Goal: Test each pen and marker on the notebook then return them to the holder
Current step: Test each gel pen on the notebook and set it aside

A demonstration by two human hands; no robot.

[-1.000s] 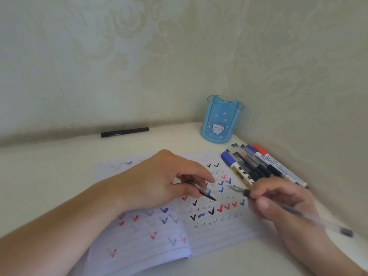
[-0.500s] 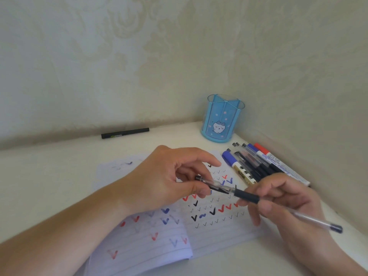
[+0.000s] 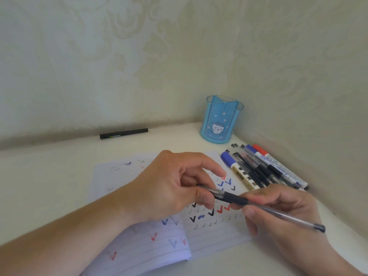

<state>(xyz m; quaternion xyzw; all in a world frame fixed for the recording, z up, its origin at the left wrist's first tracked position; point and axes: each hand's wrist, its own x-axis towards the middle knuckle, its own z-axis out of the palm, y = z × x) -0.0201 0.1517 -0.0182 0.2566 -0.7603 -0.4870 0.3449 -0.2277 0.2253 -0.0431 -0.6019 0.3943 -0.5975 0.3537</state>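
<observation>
clear plastic gel pen (image 3: 258, 206) with a dark grip was held across both hands above the notebook (image 3: 215, 232), head view only. right hand (image 3: 278, 212) was closed around the barrel just behind the grip, tail end pointing off to the right. left hand (image 3: 175, 188) pinched the clear cap end between thumb and fingers; cap looked seated or nearly seated on the tip, could not tell which. notebook lay open and flat on the white desk (image 3: 49, 186), page covered in rows of black, blue and red check marks. blue holder (image 3: 221, 120) stood upright in the corner, well apart from the hands, and appeared empty. row of pens and markers (image 3: 264, 168) lay side by side just beside the notebook's far right edge. one black pen (image 3: 123, 133) lay alone by the wall. judged step: capping this pen following its test mark. next move probably calls for pressing the cap fully home, then carrying the pen to the holder or the row.
</observation>
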